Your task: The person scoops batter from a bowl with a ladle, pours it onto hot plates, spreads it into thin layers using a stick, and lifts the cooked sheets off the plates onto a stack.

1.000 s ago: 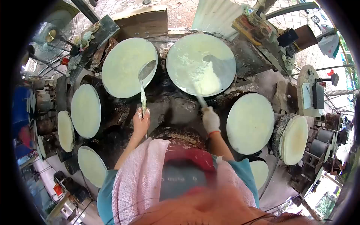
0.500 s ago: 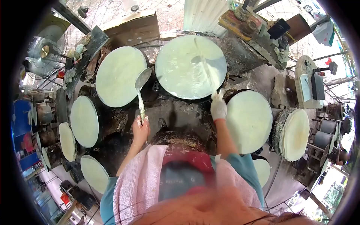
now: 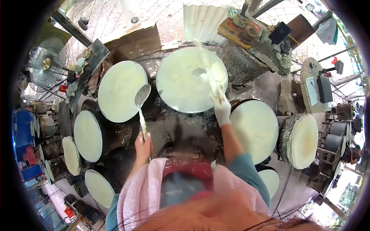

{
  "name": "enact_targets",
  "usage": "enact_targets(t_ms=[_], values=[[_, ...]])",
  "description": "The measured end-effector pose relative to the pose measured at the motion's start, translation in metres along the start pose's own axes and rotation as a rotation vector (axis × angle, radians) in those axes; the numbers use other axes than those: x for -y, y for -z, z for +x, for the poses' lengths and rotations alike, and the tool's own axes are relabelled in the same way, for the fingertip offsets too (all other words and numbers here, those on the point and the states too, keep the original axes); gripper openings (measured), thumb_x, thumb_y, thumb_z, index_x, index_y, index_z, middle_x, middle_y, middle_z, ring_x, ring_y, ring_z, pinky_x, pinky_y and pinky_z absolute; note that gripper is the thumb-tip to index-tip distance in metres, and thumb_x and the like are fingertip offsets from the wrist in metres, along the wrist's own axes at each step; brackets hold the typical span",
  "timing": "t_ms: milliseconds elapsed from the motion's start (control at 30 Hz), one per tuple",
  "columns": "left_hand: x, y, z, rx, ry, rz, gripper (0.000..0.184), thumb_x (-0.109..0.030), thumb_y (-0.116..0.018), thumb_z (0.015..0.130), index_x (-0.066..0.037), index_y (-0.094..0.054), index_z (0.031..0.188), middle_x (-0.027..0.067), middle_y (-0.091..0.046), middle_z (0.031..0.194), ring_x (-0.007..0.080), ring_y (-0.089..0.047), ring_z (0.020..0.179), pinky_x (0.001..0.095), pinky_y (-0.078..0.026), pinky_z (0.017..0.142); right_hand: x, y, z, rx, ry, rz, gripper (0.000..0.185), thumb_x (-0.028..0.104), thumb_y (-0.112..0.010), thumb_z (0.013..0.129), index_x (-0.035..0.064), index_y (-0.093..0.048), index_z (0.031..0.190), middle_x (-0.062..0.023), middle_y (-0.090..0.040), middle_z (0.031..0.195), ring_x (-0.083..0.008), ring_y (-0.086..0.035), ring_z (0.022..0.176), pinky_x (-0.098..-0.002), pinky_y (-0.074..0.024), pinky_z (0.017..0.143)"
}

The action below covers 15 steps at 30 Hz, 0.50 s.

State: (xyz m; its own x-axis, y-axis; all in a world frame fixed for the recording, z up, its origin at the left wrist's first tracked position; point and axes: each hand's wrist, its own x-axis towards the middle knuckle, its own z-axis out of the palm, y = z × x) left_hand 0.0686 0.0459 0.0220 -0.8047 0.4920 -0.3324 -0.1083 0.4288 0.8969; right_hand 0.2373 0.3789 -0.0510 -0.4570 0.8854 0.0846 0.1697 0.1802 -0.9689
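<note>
Head view: we're gripping the ladle point(image 3: 142, 95) left-hand point(image 3: 143, 146), a blurred spreader point(image 3: 212, 82) in our gloved right hand point(image 3: 221, 107). Batter point(image 3: 181, 77) on the middle griddle point(image 3: 187, 111) just went from thick puddle to thin coat, so it's looking pretty even

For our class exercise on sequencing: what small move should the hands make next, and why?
Probably smooth out the bright patch on the centre griddle with the gloved right hand: it lies just beyond that hand, while the griddle's left side looks more evenly coated.
</note>
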Motion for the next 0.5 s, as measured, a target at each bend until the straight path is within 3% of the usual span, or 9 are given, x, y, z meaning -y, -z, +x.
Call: enact_targets(t_ms=[33, 67, 100, 133, 200, 333, 400, 433, 500], values=[[0.005, -0.001, 0.004, 0.004, -0.048, 0.028, 0.013, -0.016, -0.049, 0.096, -0.004, -0.050, 0.090, 0.0002, -0.044, 0.057, 0.0095, -0.040, 0.037, 0.0242, -0.030, 0.035, -0.010, 0.009, -0.026, -0.184, -0.026, -0.149, 0.045, 0.015, -0.059, 0.091, -0.0033, -0.049, 0.132, -0.0105, -0.066, 0.112, -0.0119, -0.061, 0.095, -0.0240, -0.0474, 0.082], [-0.003, -0.006, 0.004, 0.026, -0.028, 0.008, 0.014, -0.015, -0.050, 0.096, -0.005, -0.049, 0.087, 0.0002, -0.044, 0.056, 0.0099, -0.040, 0.037, 0.0252, -0.030, 0.035, -0.036, 0.014, -0.052, -0.265, -0.179, 0.076, 0.039, 0.022, -0.056, 0.095, 0.0008, -0.055, 0.127, -0.0049, -0.065, 0.089, -0.0081, -0.060, 0.077, -0.0231, -0.0486, 0.067], [-0.018, -0.011, 0.004, 0.049, -0.007, -0.013, 0.014, -0.015, -0.050, 0.095, -0.005, -0.048, 0.085, 0.0002, -0.043, 0.054, 0.0102, -0.041, 0.036, 0.0262, -0.030, 0.035, -0.040, 0.027, -0.078, -0.145, -0.567, 0.340, 0.030, 0.028, -0.054, 0.096, 0.0068, -0.061, 0.117, 0.0027, -0.054, 0.069, -0.0053, -0.049, 0.054, -0.0222, -0.0410, 0.047], [-0.028, -0.017, 0.005, 0.073, 0.014, -0.033, 0.016, -0.015, -0.051, 0.095, -0.006, -0.047, 0.082, 0.0002, -0.043, 0.052, 0.0106, -0.042, 0.035, 0.0272, -0.031, 0.035, -0.017, 0.024, -0.093, -0.141, -0.779, 0.436, 0.021, 0.031, -0.057, 0.095, 0.0120, -0.063, 0.102, 0.0063, -0.047, 0.061, -0.0059, -0.040, 0.042, -0.0224, -0.0319, 0.037], [-0.033, -0.028, 0.008, 0.102, -0.006, -0.027, 0.018, -0.015, -0.051, 0.095, -0.007, -0.046, 0.080, 0.0004, -0.043, 0.052, 0.0106, -0.042, 0.035, 0.0265, -0.030, 0.034, -0.007, 0.018, -0.114, -0.040, -0.814, 0.580, 0.020, 0.033, -0.060, 0.093, 0.0134, -0.062, 0.092, 0.0054, -0.048, 0.060, -0.0057, -0.040, 0.041, -0.0209, -0.0305, 0.035], [-0.041, -0.041, 0.005, 0.140, 0.005, -0.102, 0.017, -0.015, -0.049, 0.096, -0.006, -0.046, 0.082, 0.0007, -0.044, 0.054, 0.0099, -0.041, 0.036, 0.0251, -0.029, 0.034, -0.005, 0.052, -0.092, 0.015, -0.747, 0.389, 0.020, 0.032, -0.062, 0.091, 0.0139, -0.060, 0.085, 0.0052, -0.048, 0.058, -0.0059, -0.038, 0.038, -0.0218, -0.0282, 0.034], [-0.041, -0.042, 0.002, 0.134, 0.028, -0.109, 0.016, -0.016, -0.048, 0.097, -0.005, -0.048, 0.086, 0.0005, -0.043, 0.056, 0.0094, -0.039, 0.037, 0.0246, -0.029, 0.034, -0.007, 0.063, -0.080, -0.011, -0.789, 0.393, 0.018, 0.031, -0.061, 0.091, 0.0143, -0.059, 0.087, 0.0054, -0.048, 0.058, -0.0060, -0.037, 0.037, -0.0226, -0.0269, 0.033], [-0.041, -0.043, 0.002, 0.129, 0.016, -0.094, 0.016, -0.016, -0.048, 0.097, -0.005, -0.048, 0.086, 0.0006, -0.044, 0.057, 0.0095, -0.039, 0.037, 0.0246, -0.029, 0.034, -0.018, 0.061, -0.077, 0.049, -0.859, 0.391, 0.017, 0.032, -0.062, 0.091, 0.0152, -0.058, 0.089, 0.0054, -0.047, 0.058, -0.0057, -0.036, 0.037, -0.0228, -0.0253, 0.034], [-0.043, -0.044, 0.006, 0.124, -0.013, -0.066, 0.017, -0.017, -0.048, 0.097, -0.004, -0.048, 0.086, 0.0009, -0.044, 0.057, 0.0097, -0.040, 0.037, 0.0248, -0.030, 0.034, -0.022, 0.056, -0.078, 0.181, -0.786, 0.392, 0.018, 0.033, -0.062, 0.090, 0.0157, -0.059, 0.091, 0.0055, -0.047, 0.058, -0.0056, -0.035, 0.037, -0.0225, -0.0244, 0.034]])
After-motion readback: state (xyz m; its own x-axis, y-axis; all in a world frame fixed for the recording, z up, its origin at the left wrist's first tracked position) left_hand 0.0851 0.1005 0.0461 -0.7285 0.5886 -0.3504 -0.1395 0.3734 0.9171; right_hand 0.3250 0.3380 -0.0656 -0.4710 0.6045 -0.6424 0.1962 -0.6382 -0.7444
